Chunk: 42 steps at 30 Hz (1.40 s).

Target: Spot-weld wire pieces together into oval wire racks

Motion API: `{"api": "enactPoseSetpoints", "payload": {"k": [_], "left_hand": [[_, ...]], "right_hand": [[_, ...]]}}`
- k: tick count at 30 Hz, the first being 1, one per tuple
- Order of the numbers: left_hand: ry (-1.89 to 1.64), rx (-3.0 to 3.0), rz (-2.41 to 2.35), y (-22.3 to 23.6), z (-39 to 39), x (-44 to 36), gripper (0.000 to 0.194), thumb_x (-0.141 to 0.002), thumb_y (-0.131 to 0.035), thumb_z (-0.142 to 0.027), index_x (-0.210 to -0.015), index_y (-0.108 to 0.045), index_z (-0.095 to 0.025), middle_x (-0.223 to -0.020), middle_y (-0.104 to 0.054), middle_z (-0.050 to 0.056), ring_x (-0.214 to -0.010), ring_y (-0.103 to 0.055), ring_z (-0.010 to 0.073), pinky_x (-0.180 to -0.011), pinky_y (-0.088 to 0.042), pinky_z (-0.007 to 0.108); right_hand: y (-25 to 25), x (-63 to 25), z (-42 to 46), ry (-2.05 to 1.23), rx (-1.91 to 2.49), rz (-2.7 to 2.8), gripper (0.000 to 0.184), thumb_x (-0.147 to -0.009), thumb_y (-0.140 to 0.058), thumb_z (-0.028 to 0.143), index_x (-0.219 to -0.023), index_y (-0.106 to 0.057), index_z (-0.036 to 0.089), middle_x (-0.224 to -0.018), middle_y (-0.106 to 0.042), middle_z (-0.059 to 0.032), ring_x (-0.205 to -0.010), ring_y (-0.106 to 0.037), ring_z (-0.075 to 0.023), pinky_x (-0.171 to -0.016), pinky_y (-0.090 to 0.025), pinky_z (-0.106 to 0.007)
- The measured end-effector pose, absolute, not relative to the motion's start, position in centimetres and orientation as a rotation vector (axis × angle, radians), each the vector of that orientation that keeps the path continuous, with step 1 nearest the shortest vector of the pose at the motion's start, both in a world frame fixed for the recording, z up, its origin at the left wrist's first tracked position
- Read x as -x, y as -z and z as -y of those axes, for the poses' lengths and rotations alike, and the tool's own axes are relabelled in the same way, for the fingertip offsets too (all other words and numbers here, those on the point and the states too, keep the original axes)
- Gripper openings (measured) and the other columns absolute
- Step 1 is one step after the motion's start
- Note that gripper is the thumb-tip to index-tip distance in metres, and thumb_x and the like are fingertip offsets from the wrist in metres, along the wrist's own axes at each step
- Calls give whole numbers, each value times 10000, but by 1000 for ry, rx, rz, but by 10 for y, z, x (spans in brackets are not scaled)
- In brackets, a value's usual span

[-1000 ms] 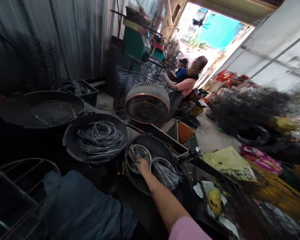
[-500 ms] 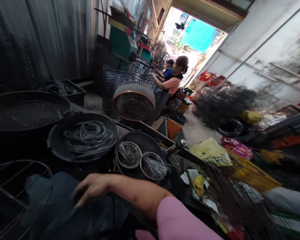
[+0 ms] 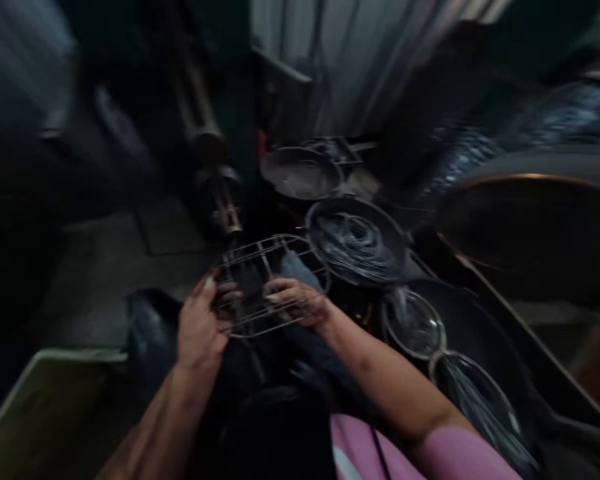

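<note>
An oval wire rack (image 3: 261, 252) with cross bars is held out in front of me, tilted. My left hand (image 3: 203, 323) is closed around its left end, thumb up and fingers curled on the wires. My right hand (image 3: 297, 303) reaches inside the rack's outline with fingers closed on its wires; blur hides whether a loose piece is pinched there too. Just beyond the rack's left end is a metal machine arm with a pointed tip (image 3: 230, 217). Dark blue cloth (image 3: 300, 267) shows behind the wires.
A dark basin (image 3: 360, 243) of coiled wire stands to the right, with another basin (image 3: 303, 175) behind it. Nearer are a round dish of small metal parts (image 3: 415, 323) and a dish of straight wires (image 3: 475, 393). A large fan (image 3: 535, 213) is at right, a greenish crate (image 3: 45, 393) at lower left.
My view has swung left and down to the machine. My right hand, earlier over the cloth beside the wire rack, is now on the rack; my left hand has come into view holding it.
</note>
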State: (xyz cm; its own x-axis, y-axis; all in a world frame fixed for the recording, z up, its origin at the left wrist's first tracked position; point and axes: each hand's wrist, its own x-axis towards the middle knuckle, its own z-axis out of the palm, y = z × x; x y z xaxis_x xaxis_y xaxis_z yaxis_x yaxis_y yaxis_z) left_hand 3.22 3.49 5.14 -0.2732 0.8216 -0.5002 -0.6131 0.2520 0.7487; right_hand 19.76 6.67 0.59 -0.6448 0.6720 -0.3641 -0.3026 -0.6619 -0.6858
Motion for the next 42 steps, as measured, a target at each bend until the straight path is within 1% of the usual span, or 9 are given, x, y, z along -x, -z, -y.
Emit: {"api": "enactPoseSetpoints", "payload": {"k": [2, 7, 13, 17, 20, 24, 29, 33, 42], "left_hand": [[-1478, -219, -1205, -48, -27, -15, 255, -764, -557, -203, -1008, -569, -130, -663, -624, 43, -521, -589, 130, -435, -453, 201], [-1522, -189, -1148, -45, -20, -9, 269, -742, -580, -200, -1004, -564, -142, -673, -632, 43, -547, -608, 146, -467, -479, 226], [-1527, -195, -1117, -39, -15, 1, 251, -756, -565, -200, -999, -554, -139, -686, -638, 58, -551, -608, 139, -469, -470, 211], [-1541, -197, -1120, -35, -15, 4, 257, -758, -566, -213, -1003, -552, -137, -675, -638, 56, -554, -610, 139, -480, -474, 215], [-1527, -214, -1122, -33, -14, 4, 267, -756, -570, -216, -1010, -553, -134, -683, -639, 58, -557, -613, 145, -484, -478, 223], [-1512, -221, -1107, -29, -12, 2, 272, -751, -577, -211, -1010, -560, -127, -689, -639, 61, -559, -613, 148, -479, -479, 221], [-1509, -231, -1089, -28, -12, 3, 272, -748, -581, -211, -1009, -562, -136, -688, -636, 57, -556, -614, 151, -474, -479, 224], [-1519, -231, -1100, -28, -14, 3, 267, -750, -578, -214, -1006, -563, -138, -691, -636, 55, -555, -614, 151, -469, -477, 223], [-1544, -255, -1130, -32, -20, 2, 305, -743, -587, -242, -1030, -559, -140, -668, -631, 47, -533, -605, 147, -457, -467, 216]], "right_hand": [[-6, -185, -67, -2326, 777, 767, 280, -601, -699, 187, -826, -545, 119, -571, -578, 12, -386, -472, -56, -344, -327, -144], [-14, -163, -56, -2322, 820, 740, 283, -595, -695, 183, -817, -526, 132, -562, -571, 16, -385, -466, -54, -366, -339, -151], [-3, -167, -52, -2364, 862, 714, 279, -602, -704, 173, -820, -538, 124, -576, -566, 7, -446, -509, -64, -349, -288, -122], [-1, -170, -50, -2332, 913, 679, 268, -582, -705, 143, -792, -539, 131, -568, -554, 14, -484, -530, -84, -374, -334, -141], [-4, -165, -52, -2318, 848, 701, 241, -615, -683, 160, -804, -534, 141, -570, -554, 16, -466, -508, -79, -398, -358, -161], [-7, -155, -59, -2320, 781, 740, 202, -662, -650, 189, -810, -517, 153, -590, -567, 18, -425, -468, -55, -410, -359, -163], [-6, -148, -61, -2330, 734, 705, 231, -641, -659, 189, -812, -506, 162, -584, -569, 30, -420, -457, -47, -425, -362, -164], [-7, -149, -58, -2313, 730, 737, 218, -641, -659, 196, -801, -516, 157, -582, -569, 25, -428, -455, -49, -443, -365, -176], [-5, -151, -61, -2272, 764, 813, 262, -612, -687, 210, -815, -528, 157, -600, -592, 12, -425, -467, -53, -414, -342, -163]]}}
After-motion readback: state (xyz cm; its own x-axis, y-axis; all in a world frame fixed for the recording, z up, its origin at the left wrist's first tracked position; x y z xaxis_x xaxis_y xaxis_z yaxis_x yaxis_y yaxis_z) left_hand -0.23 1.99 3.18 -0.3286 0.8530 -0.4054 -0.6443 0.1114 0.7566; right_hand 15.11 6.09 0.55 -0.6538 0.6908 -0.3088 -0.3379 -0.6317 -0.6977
